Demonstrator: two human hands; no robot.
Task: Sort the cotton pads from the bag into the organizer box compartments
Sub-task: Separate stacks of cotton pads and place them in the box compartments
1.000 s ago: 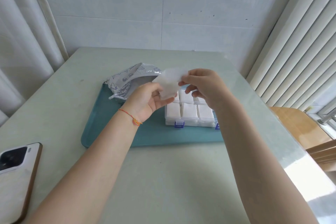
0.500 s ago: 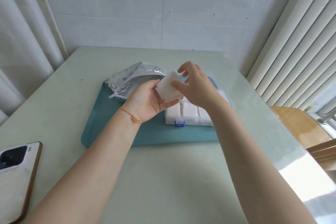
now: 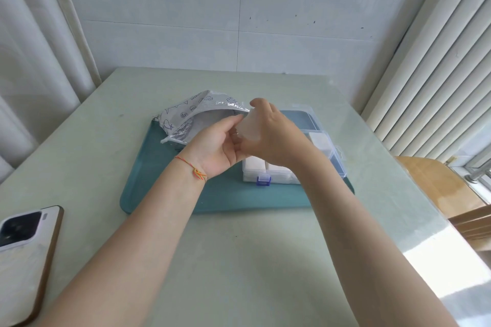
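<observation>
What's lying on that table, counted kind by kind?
Tray: 1
Bag: 1
Organizer box: 1
Phone: 1
Cotton pad in hands: 1 (pads in the box not countable)
Total: 5

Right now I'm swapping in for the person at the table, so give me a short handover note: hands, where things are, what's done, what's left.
Left hand and right hand: both pinch one cotton pad above the organizer box.
The box sits open on the teal tray, with the open bag at the tray's far left.
Done: the near compartments and one at the right hold pads.
Left: seat this pad, then keep pulling from the bag; how many remain inside cannot be seen.
</observation>
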